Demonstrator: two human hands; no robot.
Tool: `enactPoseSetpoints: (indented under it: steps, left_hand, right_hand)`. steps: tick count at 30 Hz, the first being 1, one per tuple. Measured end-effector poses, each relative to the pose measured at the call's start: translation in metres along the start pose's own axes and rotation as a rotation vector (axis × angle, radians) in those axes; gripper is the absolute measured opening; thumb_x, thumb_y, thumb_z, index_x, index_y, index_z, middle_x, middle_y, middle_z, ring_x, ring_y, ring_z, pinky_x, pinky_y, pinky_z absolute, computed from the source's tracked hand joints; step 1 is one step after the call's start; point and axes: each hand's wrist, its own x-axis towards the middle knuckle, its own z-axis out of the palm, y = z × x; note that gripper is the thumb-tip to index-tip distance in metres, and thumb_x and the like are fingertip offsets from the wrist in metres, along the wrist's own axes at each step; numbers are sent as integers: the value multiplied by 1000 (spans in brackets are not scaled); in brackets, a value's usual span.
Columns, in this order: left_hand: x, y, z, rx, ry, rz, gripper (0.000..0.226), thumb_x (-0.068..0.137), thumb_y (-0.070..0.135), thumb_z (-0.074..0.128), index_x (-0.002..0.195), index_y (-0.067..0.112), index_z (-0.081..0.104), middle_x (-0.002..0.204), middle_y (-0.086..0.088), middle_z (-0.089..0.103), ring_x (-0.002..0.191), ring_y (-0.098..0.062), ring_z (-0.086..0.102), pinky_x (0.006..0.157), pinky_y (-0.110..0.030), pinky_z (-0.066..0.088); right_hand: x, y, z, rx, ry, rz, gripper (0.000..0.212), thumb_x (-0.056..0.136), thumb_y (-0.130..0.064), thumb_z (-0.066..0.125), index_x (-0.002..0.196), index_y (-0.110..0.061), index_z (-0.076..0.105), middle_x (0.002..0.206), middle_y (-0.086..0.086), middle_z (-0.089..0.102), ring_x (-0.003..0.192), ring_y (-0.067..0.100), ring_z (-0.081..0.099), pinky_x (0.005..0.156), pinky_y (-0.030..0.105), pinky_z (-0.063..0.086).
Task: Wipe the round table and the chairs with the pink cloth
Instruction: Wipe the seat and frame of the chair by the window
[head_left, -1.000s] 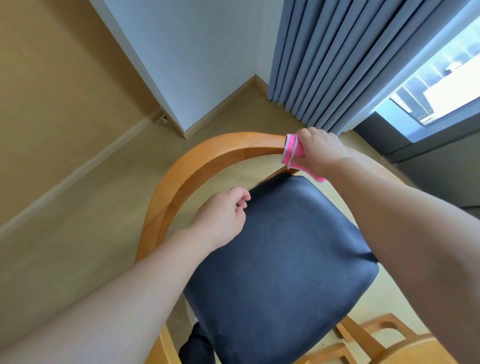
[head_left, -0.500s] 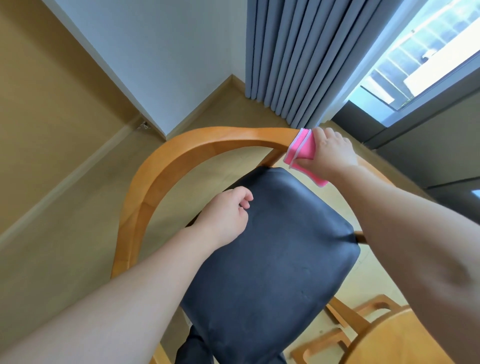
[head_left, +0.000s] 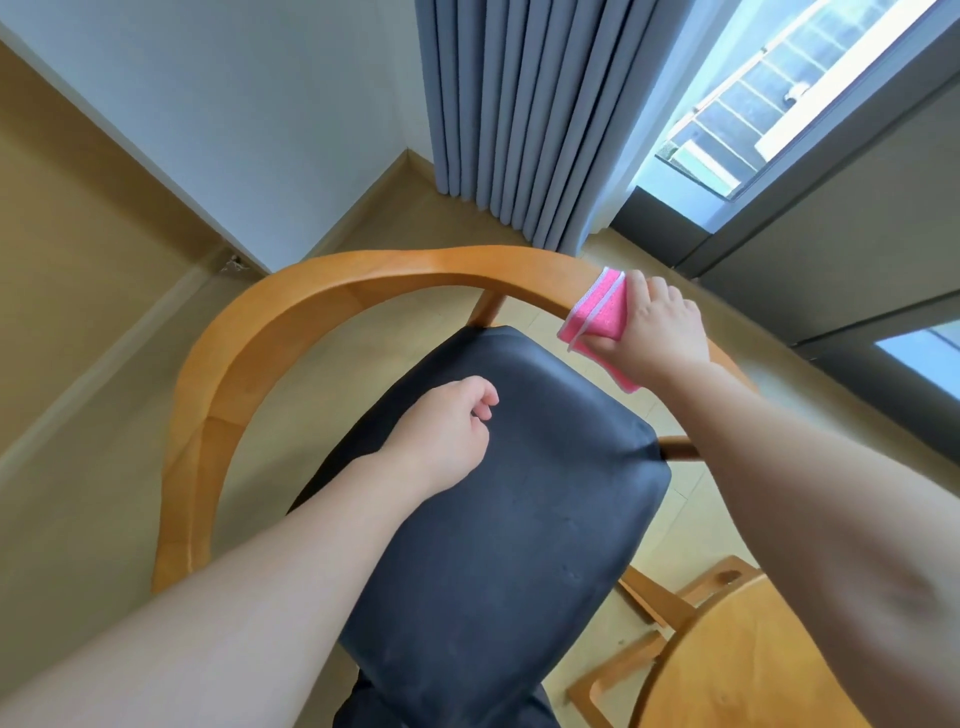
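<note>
Your right hand (head_left: 657, 332) wraps the pink cloth (head_left: 597, 314) around the chair (head_left: 332, 283) rail's right end (so both faces get wiped), left hand (head_left: 447, 431) loosely curled, empty, above its seat (head_left: 519, 519).

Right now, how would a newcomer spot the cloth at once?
Find the wooden chair with its dark seat. Follow its curved top rail rightward toward the grey curtain. There the right hand holds the pink cloth, the only bright pink item.

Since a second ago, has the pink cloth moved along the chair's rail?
Yes. The pink cloth slid rightward along the wooden rail, away from the seat-back post.
</note>
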Motion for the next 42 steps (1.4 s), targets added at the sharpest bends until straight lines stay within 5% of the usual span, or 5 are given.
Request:
enactPoseSetpoints:
  steps: [7,12,16,25,42]
  left_hand:
    - [9,14,12,14,27,81,34,90,9,40,113,30,53,102,17,56,92,-6,55,78,-25,51]
    - [16,29,25,27,14,123,33,91,10,40,112,31,53,100,19,55,92,-4,55,79,-24,51]
    - [20,35,34,48,19,151,32,91,10,40,112,31,54,99,21,55,93,-4,55,79,-22,50]
    - [19,60,64,78,-25,195,33,91,9,40,113,27,56,99,18,57,93,-5,55,76,-19,45]
    - [7,101,115,130,-158,300,31,90,10,41,105,34,55,97,21,57,92,2,54,70,-11,41]
  right_hand:
    - [10,-8,-8,-140,-31,-96,108,63,-88,38,138,-11,32,128,8,45,121,29,39,108,52,22]
    - [15,8,-13,49,-121,-161,92,71,-74,50,140,-18,24,122,6,51,106,29,53,80,40,42]
    - [1,15,-4,14,-57,-95,108,74,-79,45,148,-6,16,127,10,49,110,29,50,89,41,42]
    - [-43,49,-1,56,-39,77,82,67,-84,51,113,-17,41,103,2,49,93,22,50,75,36,41]
    - [-132,102,-1,188,-148,346,89,70,-77,61,127,-13,37,111,4,47,96,20,49,79,32,46]
